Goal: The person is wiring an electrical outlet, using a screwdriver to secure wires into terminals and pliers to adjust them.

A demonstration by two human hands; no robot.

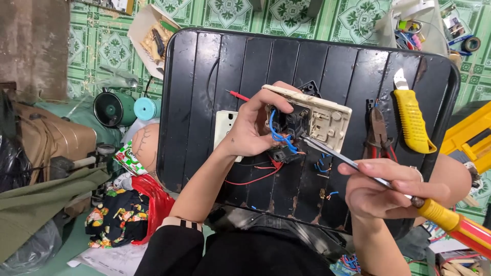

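— Head view: what is the left hand [250, 128] doing?

— It is gripping a cream-coloured switch plate [312, 115], back side up, over the black slatted tray [204, 102]. The fingers are curling over the plate's near-left edge, the thumb is lying along its top edge, and the plate is sticking out to the right of them, tilted. Blue wires [279, 134] are looping out of the dark module right beside the fingertips.

— And the right hand [388, 191]?

— It is closing around a screwdriver [358, 168], fingers wrapped tight over the shaft just ahead of the yellow-and-red handle. The metal shaft is running up and left from the fist, and its tip is touching the plate's back, near where the blue wires are entering — just right of the left hand's fingers.

— What is lying about them?

— Red wires [255, 176] are trailing from under the plate across the tray. A second white plate [224, 128] is resting behind the left wrist. Red-handled pliers [379, 134] and a yellow utility knife [413, 120] are lying on the tray's right side, well apart from the plate. A teal fan [113, 108] is sitting on the green tiled floor [97, 46] to the left.
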